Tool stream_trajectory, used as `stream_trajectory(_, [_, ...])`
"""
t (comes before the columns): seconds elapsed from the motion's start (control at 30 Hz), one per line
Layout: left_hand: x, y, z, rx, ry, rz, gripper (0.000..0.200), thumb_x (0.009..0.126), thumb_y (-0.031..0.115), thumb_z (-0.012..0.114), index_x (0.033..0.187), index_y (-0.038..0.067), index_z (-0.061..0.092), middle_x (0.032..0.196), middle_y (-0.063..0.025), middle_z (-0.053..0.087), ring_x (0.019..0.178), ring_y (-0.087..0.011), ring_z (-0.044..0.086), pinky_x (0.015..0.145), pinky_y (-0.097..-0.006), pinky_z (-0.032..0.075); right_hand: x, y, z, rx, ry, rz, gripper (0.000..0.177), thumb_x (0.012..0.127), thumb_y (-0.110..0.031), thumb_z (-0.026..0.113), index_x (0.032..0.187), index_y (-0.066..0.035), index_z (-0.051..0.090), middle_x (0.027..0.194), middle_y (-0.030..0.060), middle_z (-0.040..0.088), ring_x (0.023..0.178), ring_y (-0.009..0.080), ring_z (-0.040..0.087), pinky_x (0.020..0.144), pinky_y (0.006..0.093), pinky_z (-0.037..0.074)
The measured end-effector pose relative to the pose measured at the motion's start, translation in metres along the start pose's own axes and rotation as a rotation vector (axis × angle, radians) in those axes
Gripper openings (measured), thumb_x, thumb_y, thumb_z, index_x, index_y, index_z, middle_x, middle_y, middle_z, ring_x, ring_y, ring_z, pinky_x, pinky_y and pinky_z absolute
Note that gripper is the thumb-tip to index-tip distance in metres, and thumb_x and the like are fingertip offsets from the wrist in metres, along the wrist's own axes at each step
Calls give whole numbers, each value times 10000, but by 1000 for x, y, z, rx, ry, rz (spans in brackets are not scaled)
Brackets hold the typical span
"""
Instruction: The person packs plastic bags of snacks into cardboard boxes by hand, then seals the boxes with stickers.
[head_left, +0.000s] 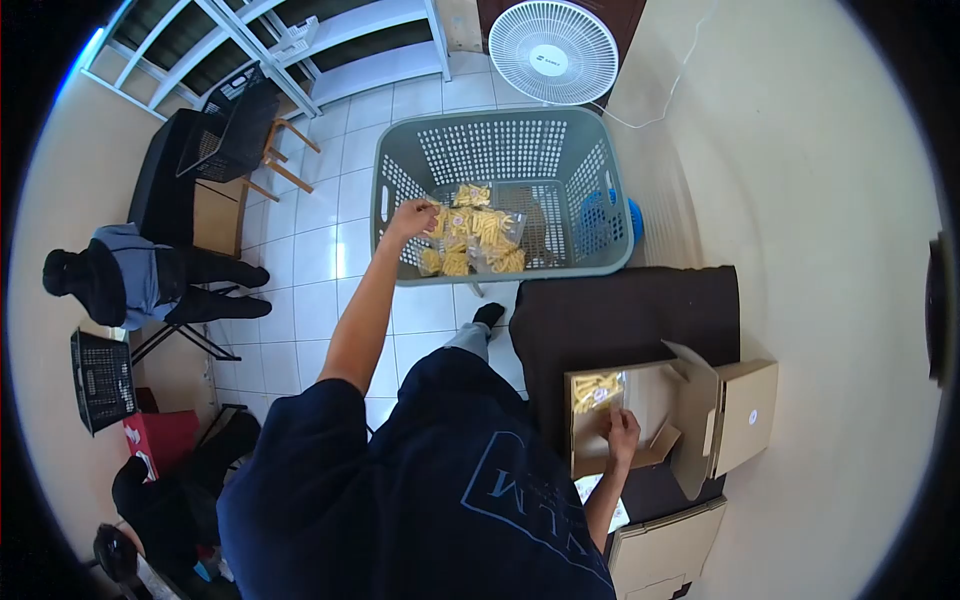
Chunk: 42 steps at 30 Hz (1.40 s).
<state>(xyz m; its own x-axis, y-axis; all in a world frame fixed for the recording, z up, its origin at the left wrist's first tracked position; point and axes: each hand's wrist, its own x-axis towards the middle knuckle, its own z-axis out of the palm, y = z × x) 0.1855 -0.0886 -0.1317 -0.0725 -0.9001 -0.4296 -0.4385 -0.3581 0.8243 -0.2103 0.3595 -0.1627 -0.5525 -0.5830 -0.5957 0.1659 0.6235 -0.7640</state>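
In the head view, my left hand [413, 217] reaches over the left side of a large grey-green plastic basket [505, 276]. Its fingers are closed at the edge of a clear packet of yellow stick-like pieces [436, 222]. Several similar packets [492, 228] lie heaped on the basket's bottom. My right hand [623, 436] is inside an open cardboard box [650, 385], fingers bent together at the lower edge of another yellow packet [597, 391]. That packet lies in the box's upper left corner. The fingertips partly hide what they pinch.
The box stands on a dark-covered table [560, 310], beside a closed carton [747, 415] and flat cardboard [668, 550]. A white fan [553, 55] stands behind the basket. Another person [140, 275] sits at left, near black crates [103, 380] and metal shelves [370, 75].
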Motion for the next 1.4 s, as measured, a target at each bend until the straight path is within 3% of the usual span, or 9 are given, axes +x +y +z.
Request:
stream_trajectory(0.17, [127,-99,13,627,99,-283,317,764,232,651,969,-8,685,948,-190,699,924,-329,680,788,-377,550,3,-21,24,168,250,292,417,893,-501,597,794,-108,502,631,-18,450,500,93,446,435,248,396])
stream_trajectory(0.27, [135,-107,25,497,173,-388,386,719,223,650,1029,-6,673,1095,-217,659,1096,-383,600,917,-414,497,13,-7,24,86,280,313,357,884,-443,638,762,-152,471,606,-45,424,495,61,413,431,213,369])
stream_trajectory(0.37, [163,-162,39,443,139,-428,456,712,246,657,1115,33,652,1215,-217,603,1152,-367,568,952,-425,474,15,-5,31,139,407,302,337,885,-377,665,763,-136,465,543,-41,427,404,47,367,335,206,289])
stream_trajectory(0.4, [173,-167,36,425,-55,-533,489,724,281,665,1173,91,636,1281,-204,566,1200,-355,534,993,-421,445,10,-15,30,105,387,361,342,885,-407,653,789,-134,470,605,-30,453,496,65,438,404,231,373])
stream_trajectory(0.53, [175,-177,53,539,18,-538,466,811,390,676,1166,89,649,1187,-169,631,1127,-314,589,937,-386,485,-8,-41,43,129,411,431,383,861,-511,628,865,-151,496,815,-19,466,747,106,448,650,349,428])
stream_trajectory(0.83, [207,-200,62,593,-249,-524,576,796,453,645,1127,-18,642,1244,-229,585,1180,-353,552,978,-406,440,1,-49,56,176,544,491,400,852,-508,630,815,-135,491,705,-15,420,661,105,405,573,288,397])
stream_trajectory(1.3, [142,-58,32,354,-33,39,358,773,362,722,821,8,715,766,-182,687,715,-302,680,664,-381,523,-13,-34,41,260,615,360,391,856,-449,653,849,-72,552,730,47,551,643,161,531,528,317,447])
stream_trajectory(1.37, [138,-54,44,299,0,126,337,771,324,741,781,-10,695,691,-151,674,599,-236,648,586,-350,493,-9,-9,24,-696,830,-5,325,815,-320,714,891,-27,598,779,100,608,712,220,586,643,357,494])
stream_trajectory(1.4, [132,-43,47,192,-34,155,315,774,292,744,756,-15,679,650,-120,656,574,-188,613,565,-329,477,-15,-36,34,-737,903,17,266,802,-210,721,897,6,598,835,153,639,763,263,628,680,378,501])
